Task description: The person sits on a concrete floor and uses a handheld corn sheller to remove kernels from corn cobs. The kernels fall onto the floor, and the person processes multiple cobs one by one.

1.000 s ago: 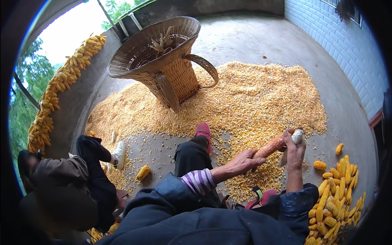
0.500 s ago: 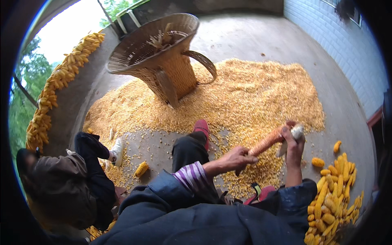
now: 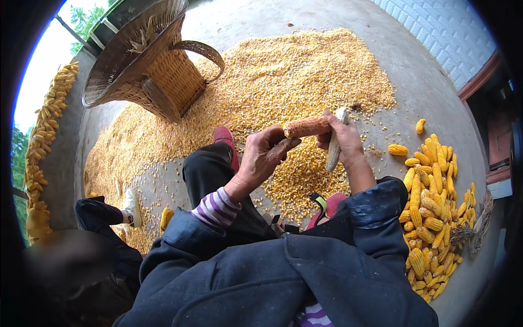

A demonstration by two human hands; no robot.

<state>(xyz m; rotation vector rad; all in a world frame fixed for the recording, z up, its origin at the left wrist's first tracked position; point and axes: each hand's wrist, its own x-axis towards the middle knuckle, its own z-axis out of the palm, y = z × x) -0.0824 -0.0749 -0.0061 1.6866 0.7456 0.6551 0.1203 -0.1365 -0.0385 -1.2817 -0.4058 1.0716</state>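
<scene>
In my right hand [image 3: 347, 140] are two bare corn cobs, held together. One is a reddish cob [image 3: 309, 127] lying nearly level, its end toward my left hand. The other is a whitish cob [image 3: 333, 151], held upright across it, its lower end poking out below my fingers. My left hand [image 3: 262, 157] has its fingers curled at the left end of the reddish cob, where a few yellow kernels show. Right beneath my hands lies a heap of loose yellow corn kernels [image 3: 305, 180], part of the wide spread over the floor.
A flared wicker basket [image 3: 174, 82] stands on the kernels at the far left. Whole yellow corn ears [image 3: 430, 212] are piled at my right. Ears line a low wall [image 3: 60, 131] on the left. Another person [image 3: 103, 245] sits close at my left, near a single ear [image 3: 166, 218].
The view has shifted, so the basket sits further left. The reddish cob has turned from slanting to nearly level, and my left fingers have curled in at its end.
</scene>
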